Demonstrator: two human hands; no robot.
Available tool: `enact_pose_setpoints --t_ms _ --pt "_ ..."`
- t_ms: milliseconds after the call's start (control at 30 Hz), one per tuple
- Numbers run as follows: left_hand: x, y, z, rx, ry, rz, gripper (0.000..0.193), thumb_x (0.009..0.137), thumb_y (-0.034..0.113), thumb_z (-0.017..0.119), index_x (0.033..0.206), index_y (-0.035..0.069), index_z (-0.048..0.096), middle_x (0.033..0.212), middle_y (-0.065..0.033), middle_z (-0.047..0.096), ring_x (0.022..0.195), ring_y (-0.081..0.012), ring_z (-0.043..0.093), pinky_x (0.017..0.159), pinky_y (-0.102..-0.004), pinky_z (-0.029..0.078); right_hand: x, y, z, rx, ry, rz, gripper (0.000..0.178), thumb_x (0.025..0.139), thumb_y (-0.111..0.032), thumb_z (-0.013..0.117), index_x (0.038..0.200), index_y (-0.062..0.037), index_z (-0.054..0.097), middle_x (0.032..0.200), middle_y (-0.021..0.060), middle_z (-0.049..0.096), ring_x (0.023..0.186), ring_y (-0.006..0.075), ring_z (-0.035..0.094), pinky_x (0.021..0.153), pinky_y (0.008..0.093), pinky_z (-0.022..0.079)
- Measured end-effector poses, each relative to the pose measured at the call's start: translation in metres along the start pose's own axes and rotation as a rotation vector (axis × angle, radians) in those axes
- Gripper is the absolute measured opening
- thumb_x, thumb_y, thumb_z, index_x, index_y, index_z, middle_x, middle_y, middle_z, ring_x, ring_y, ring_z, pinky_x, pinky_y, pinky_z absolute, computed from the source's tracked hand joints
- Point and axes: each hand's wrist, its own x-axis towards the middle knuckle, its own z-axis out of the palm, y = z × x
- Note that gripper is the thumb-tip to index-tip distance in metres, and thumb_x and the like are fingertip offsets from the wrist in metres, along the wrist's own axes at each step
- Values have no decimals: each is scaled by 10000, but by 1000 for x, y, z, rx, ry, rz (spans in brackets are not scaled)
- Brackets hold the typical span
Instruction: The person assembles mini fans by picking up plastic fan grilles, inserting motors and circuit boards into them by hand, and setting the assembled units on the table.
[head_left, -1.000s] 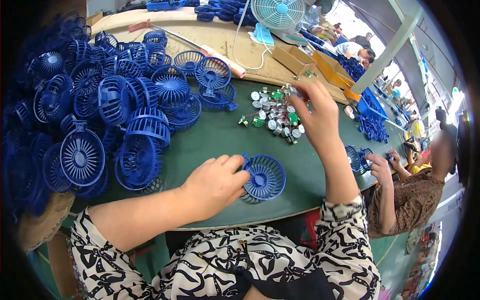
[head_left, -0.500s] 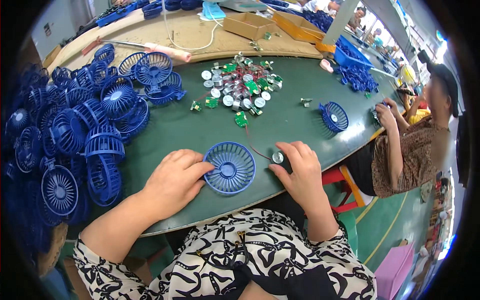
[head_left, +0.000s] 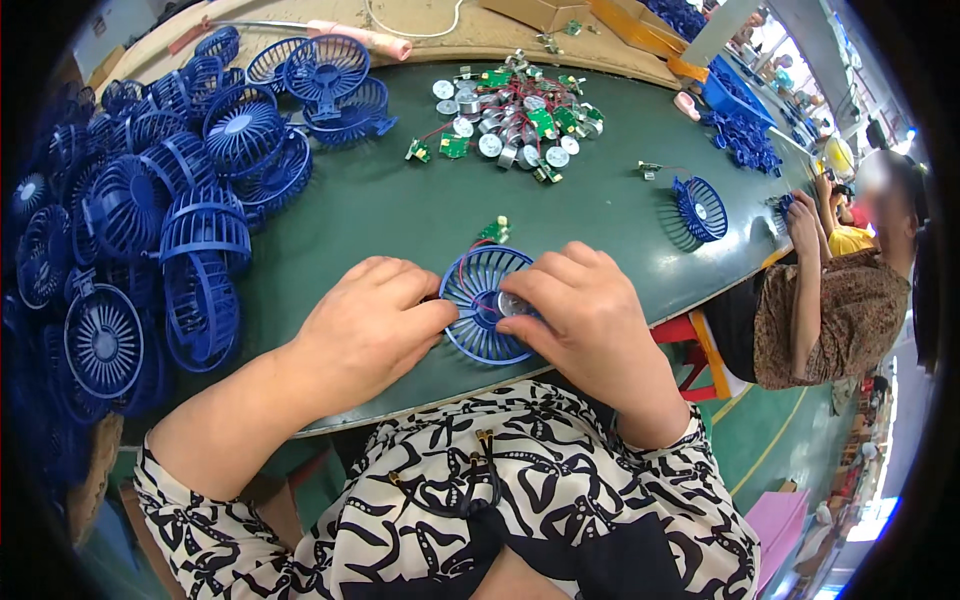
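Observation:
A round blue fan cage with spoke-like ribs lies on the green table in front of me, its hollow side up. My left hand pinches the cage's left rim between thumb and fingers. Over the cage's right side, my right hand grips a small silver motor between thumb and fingertips, partly hidden by them. Thin red wires run from the motor across the cage to a green circuit board, which sits just beyond the far rim.
A tall heap of blue fan cages fills the left side. Farther back lies a pile of motors with circuit boards. Another blue cage stands to the right, near a seated co-worker. A blue bin is at the far right.
My right hand has brought the motor leftward from beside the cage to over its inside. The circuit board now sits close to the far rim. My view has shifted slightly.

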Motion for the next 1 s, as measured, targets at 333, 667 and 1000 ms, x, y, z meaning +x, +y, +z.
enact_pose_setpoints --t_ms 333,667,1000 --pt "-3 -3 2 39 7 34 263 735 63 749 984 54 666 1003 -107 626 955 -305 617 852 -420 492 14 -4 2 -59 -94 -69 300 733 -203 803 982 -90 677 868 38 619 831 249 572 729 383 431" --pt "-2 1 4 66 11 41 249 744 73 751 974 62 657 992 -99 626 953 -297 625 848 -413 503 11 4 5 17 -70 -42 267 758 -207 792 904 -62 622 806 68 609 793 274 587 709 396 462" --pt "-2 2 6 99 69 87 154 754 100 651 900 77 609 930 -71 614 934 -259 610 858 -386 491 18 -4 -1 -85 -184 -73 261 791 -221 773 873 -60 585 799 79 619 812 288 598 701 411 467"
